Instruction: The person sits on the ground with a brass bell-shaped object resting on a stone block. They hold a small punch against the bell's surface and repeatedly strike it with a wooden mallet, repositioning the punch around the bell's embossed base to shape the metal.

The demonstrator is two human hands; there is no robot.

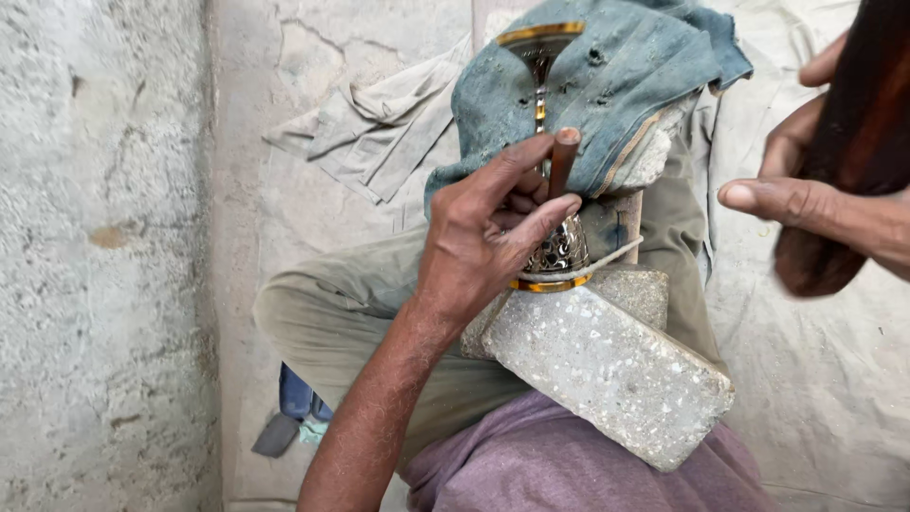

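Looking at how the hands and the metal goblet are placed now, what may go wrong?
The left hand pins a short punch against the engraved goblet, fingers close to its tip. The right hand holds a dark wooden mallet, blurred; a missed blow may hit those fingers. The goblet, lying across a stone block, may roll.

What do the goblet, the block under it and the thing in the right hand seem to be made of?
Goblet: probably metal, shiny silver with engraved patterns and gold-coloured rims.
Block: looks like stone or concrete, grey, rough and speckled.
Mallet in the right hand: dark brown, probably wood, but blurred.
Punch held by the left hand: reddish-brown rod; material unclear.
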